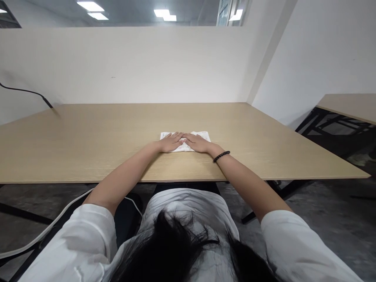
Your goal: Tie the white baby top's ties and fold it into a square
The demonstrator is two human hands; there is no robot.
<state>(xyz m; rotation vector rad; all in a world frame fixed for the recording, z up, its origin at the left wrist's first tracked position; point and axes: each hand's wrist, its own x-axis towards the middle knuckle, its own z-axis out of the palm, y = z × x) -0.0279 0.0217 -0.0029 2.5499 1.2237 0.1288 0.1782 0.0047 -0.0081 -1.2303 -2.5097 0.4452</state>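
A folded white cloth (pixel 184 148) with faint marks on it lies flat on the wooden table (pixel 117 133), a little in from the front edge. My left hand (pixel 170 142) rests flat on its left part, fingers stretched toward the middle. On the right part my right hand (pixel 197 143) lies flat too, and the fingertips of both hands meet near the cloth's centre. Both hands are open, palms down, and partly cover the cloth. A black beaded bracelet (pixel 221 156) circles my right wrist.
A white wall (pixel 152 64) with a window above it stands along the table's far edge. At the far left a black cable (pixel 29 91) reaches the tabletop. Another table (pixel 349 105) is at the right. A white cable (pixel 55 219) hangs at my lower left.
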